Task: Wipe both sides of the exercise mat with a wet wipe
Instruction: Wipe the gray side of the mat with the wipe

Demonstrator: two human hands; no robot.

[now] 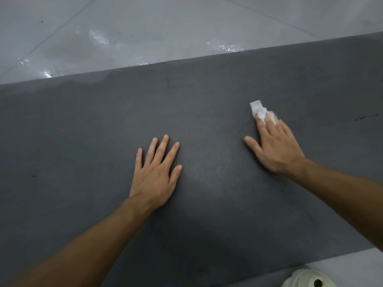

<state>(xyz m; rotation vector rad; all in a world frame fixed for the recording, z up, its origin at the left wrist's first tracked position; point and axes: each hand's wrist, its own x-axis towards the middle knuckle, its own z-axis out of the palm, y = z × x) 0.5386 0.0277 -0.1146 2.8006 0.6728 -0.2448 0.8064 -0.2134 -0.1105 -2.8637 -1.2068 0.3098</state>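
Nearest the lens: off-white rounded object with a dark round hole, at the bottom edge at 5 o'clock. It's cropped, so I can't tell what it is. A thin strip of floor shows just beside it.

Exercise mat: dark grey, ribbed, unrolled flat on a pale grey floor. It spans the view from 9 to 3 o'clock. The far edge runs diagonally, lower at 9 and higher at 2. The near edge shows only at 5 o'clock.

The person leans over it with both bare forearms coming in from the bottom, one from 7 and one from 4.

Left hand: just below centre, toward 7 o'clock. Palm down on the mat, fingers straight and spread apart, thumb out toward 3. It holds nothing.

Right hand: at 3 o'clock from centre, well apart from the left. Also palm down, fingers straight and slightly fanned, thumb splayed toward 9. The fingertips press a wet wipe onto the mat.

The wipe is white and crumpled. It sticks out past the fingertips toward 12 and bunches over the middle fingers. This hand is slightly blurred, so I can't tell whether the wipe is also pinched between fingers.

Shiny wet-looking patches on the floor beyond the far edge, at 11 to 1 o'clock. Small dark marks on the mat at 3 o'clock.
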